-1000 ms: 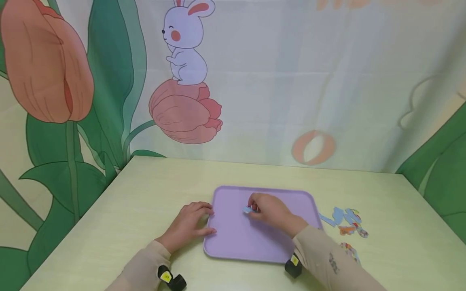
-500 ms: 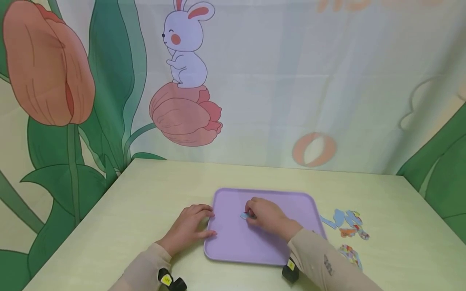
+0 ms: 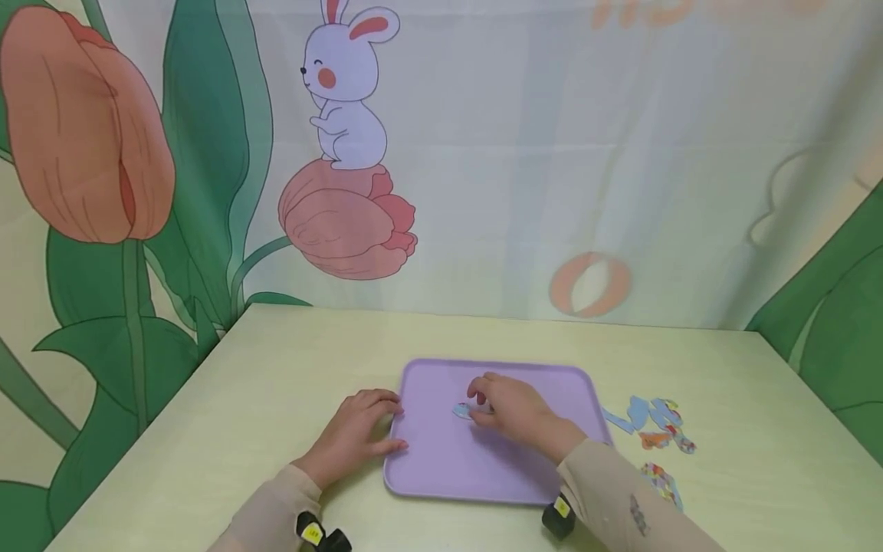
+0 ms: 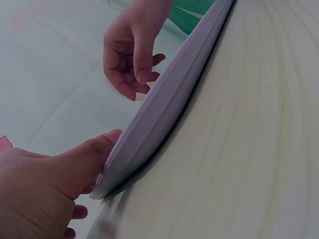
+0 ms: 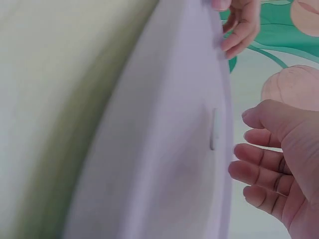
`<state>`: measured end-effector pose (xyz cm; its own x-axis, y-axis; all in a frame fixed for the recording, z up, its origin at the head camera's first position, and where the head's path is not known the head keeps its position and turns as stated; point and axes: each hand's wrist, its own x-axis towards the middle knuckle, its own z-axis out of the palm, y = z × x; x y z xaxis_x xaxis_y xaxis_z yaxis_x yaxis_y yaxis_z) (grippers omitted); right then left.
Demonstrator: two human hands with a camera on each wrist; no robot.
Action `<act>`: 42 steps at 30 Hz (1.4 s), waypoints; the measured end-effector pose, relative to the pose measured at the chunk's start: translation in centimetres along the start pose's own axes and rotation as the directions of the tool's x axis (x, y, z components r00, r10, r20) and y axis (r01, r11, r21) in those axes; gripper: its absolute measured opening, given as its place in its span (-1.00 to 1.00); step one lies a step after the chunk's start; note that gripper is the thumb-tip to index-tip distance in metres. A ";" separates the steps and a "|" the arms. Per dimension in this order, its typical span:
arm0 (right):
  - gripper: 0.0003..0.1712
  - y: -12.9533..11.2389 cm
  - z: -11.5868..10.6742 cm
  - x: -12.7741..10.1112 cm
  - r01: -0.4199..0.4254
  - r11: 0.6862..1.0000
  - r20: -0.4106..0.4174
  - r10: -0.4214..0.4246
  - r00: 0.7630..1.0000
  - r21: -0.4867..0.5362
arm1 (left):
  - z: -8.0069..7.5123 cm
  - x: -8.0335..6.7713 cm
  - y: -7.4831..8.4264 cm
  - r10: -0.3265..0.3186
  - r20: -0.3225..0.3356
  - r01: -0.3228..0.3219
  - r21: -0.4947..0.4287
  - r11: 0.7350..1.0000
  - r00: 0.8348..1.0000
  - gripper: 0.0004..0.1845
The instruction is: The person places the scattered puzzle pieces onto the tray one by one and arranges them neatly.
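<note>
A light purple tray [image 3: 441, 468] lies on the table. My left hand [image 3: 352, 437] rests at its left edge, the thumb and fingertips touching the rim; in the left wrist view the thumb [image 4: 94, 154] reaches over that rim. On the tray lies a small flat light-blue piece with a touch of red [image 3: 461, 411], seen edge-on as a thin pale strip [image 5: 215, 129] in the right wrist view. Just right of it hovers my right hand [image 3: 513, 410], fingers loosely bent and apart from the piece. In the head view the thumb and fingers cover the piece's right end.
Right of the tray lie several flat cut-out pieces, blue ones [image 3: 638, 412], an orange one [image 3: 655, 440] and a multicoloured one [image 3: 661, 481]. A printed cloth [image 3: 483, 192] with a rabbit and tulips hangs behind the table [image 3: 331, 345]. Black cameras sit on both wrists.
The right hand lowered the light-blue piece onto the tray and let it go, then drew slightly right with its fingers spread wider. The left hand stays at the tray's edge.
</note>
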<state>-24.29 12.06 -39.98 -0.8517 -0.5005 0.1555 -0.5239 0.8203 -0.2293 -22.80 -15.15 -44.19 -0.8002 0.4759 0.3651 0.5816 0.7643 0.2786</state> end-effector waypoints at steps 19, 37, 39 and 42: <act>-0.68 1.1 -5.9 -4.0 0.012 0.999 -0.129 -0.017 0.991 -0.034 | -0.1 -0.1 0.2 -0.015 0.012 0.015 -0.018 1.000 1.000 -0.49; -0.70 2.7 -10.2 -7.9 -0.034 0.998 -0.166 0.024 0.986 -0.059 | -0.1 0.0 0.2 -0.024 0.025 0.025 -0.033 0.999 0.999 -0.49; -0.71 2.9 -10.6 -8.3 -0.047 0.997 -0.154 0.038 0.987 -0.055 | -0.2 0.0 0.2 -0.025 0.024 0.025 -0.034 0.999 0.999 -0.49; -0.71 3.1 -11.1 -9.0 -0.058 0.997 -0.140 0.051 0.989 -0.050 | -0.2 0.0 0.3 -0.028 0.029 0.029 -0.037 0.999 0.999 -0.48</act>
<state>-18.09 22.13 -31.40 -0.8670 -0.4143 0.2769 -0.4720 0.8609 -0.1898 -22.60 -15.02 -43.98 -0.8201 0.4666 0.3313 0.5631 0.7610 0.3221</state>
